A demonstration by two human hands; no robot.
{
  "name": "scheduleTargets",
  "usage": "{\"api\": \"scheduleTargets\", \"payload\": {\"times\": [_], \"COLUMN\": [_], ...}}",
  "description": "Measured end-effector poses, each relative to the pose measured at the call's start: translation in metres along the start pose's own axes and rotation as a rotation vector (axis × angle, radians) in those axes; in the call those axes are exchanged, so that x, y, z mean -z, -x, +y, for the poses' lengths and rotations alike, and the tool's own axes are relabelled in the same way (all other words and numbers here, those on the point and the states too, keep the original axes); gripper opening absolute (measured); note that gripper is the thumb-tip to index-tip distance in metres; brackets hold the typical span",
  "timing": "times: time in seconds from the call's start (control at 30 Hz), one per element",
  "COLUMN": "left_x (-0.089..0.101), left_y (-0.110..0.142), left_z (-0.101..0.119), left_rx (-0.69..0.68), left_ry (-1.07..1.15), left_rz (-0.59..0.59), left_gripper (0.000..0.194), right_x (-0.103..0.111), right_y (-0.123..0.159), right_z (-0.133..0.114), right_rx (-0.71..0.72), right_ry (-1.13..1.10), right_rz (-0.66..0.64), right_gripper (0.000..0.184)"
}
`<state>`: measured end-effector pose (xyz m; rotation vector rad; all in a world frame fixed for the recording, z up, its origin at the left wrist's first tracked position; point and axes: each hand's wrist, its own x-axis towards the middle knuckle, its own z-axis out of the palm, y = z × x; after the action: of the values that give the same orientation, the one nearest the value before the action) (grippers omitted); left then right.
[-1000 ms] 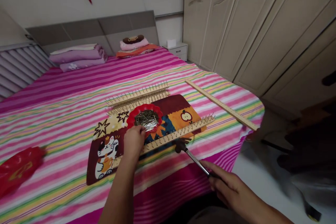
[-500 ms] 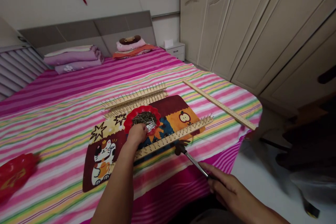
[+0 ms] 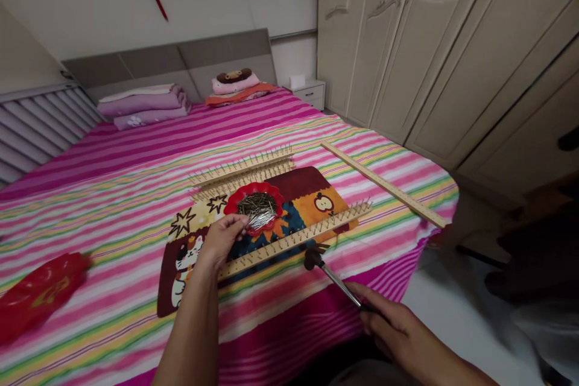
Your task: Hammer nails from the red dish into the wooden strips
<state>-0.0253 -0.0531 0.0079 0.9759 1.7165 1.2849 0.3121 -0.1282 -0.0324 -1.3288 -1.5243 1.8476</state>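
Note:
My left hand (image 3: pixel 225 237) is at the near left rim of a red scalloped bowl (image 3: pixel 231 202) of loose nails (image 3: pixel 257 208). Its thumb and fingers are pinched together; whatever is between them is too small to make out. In my right hand (image 3: pixel 392 317) is the dark handle of a hammer (image 3: pixel 337 282) with a metal shaft. The hammer's head hangs just on the near side of a wooden strip (image 3: pixel 296 239) with a row of upright nails along it. This strip lies across a patterned mat (image 3: pixel 307 181), its left end partly behind my left hand.
Beyond the bowl, wooden strips studded with nails (image 3: pixel 244 170) lie side by side. A bare-looking wooden strip (image 3: pixel 384 183) lies at the right of the striped bed (image 3: pixel 136 193). A red plastic tray (image 3: pixel 43 292) is at the left; folded bedding (image 3: pixel 145 102) is by the headboard.
My left hand has drawn back from inside the bowl of nails toward its near left rim, fingers pinched. My right hand still holds the hammer in about the same place. The view has shifted slightly.

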Motion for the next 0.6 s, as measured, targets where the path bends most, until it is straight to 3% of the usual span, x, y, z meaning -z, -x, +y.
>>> {"api": "scheduleTargets", "payload": {"times": [0.13, 0.27, 0.43, 0.6], "left_x": [0.009, 0.022, 0.038, 0.034], "left_y": [0.027, 0.052, 0.077, 0.085], "left_z": [0.004, -0.002, -0.027, -0.060], "left_rx": [0.059, 0.104, 0.165, 0.113], "left_ry": [0.204, 0.337, 0.373, 0.297], "left_rz": [0.020, 0.117, 0.290, 0.418], "left_gripper": [0.041, 0.041, 0.039, 0.036], "right_x": [-0.003, -0.004, -0.001, -0.004], "right_y": [0.003, 0.004, 0.002, -0.001], "right_z": [-0.004, -0.006, 0.006, 0.009], "right_rx": [-0.017, -0.007, 0.038, 0.021], "right_ry": [-0.017, -0.032, -0.023, 0.012], "right_rz": [-0.003, -0.013, -0.017, -0.030], "right_gripper": [0.066, 0.065, 0.062, 0.060]}}
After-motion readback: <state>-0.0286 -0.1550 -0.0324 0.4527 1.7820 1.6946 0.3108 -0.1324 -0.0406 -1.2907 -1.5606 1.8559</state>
